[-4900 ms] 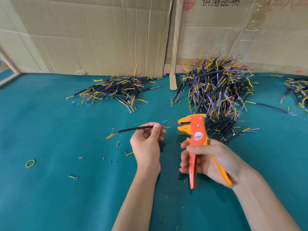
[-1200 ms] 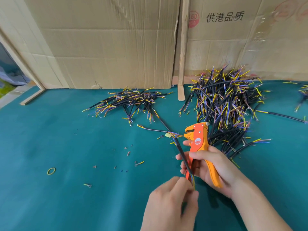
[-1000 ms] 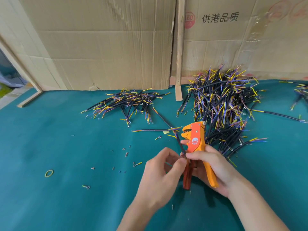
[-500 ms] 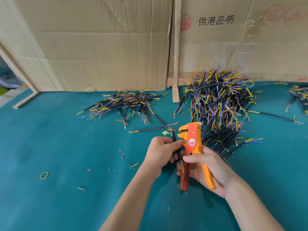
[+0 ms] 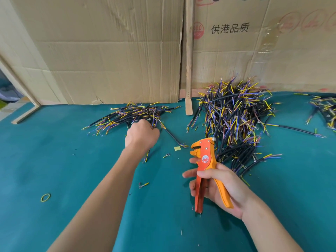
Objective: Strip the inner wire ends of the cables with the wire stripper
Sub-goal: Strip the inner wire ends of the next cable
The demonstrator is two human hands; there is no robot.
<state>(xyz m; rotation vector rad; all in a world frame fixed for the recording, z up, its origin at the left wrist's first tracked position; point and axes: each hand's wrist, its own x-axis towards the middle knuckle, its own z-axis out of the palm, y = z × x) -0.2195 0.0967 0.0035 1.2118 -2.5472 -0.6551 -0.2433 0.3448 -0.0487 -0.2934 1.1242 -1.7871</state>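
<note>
My right hand point(image 5: 221, 188) grips the handles of the orange wire stripper point(image 5: 204, 157), its jaws up and holding nothing. My left hand point(image 5: 142, 133) reaches out to the near edge of the smaller cable pile point(image 5: 127, 115), fingers curled round a black cable point(image 5: 147, 157) whose end sticks out below the fist. A large heap of black cables point(image 5: 234, 120) with yellow, blue and purple inner wires lies just behind the stripper.
Cardboard sheets point(image 5: 109, 51) and a wooden strip point(image 5: 189, 70) wall off the back of the green table point(image 5: 54, 160). Another cable pile point(image 5: 325, 110) sits far right. A loose cable point(image 5: 172, 135), a rubber band point(image 5: 45, 197) and small wire offcuts point(image 5: 143, 185) lie scattered.
My left hand has left the stripper and carried the cable away to the left pile. The right hand and stripper have stayed nearly still.
</note>
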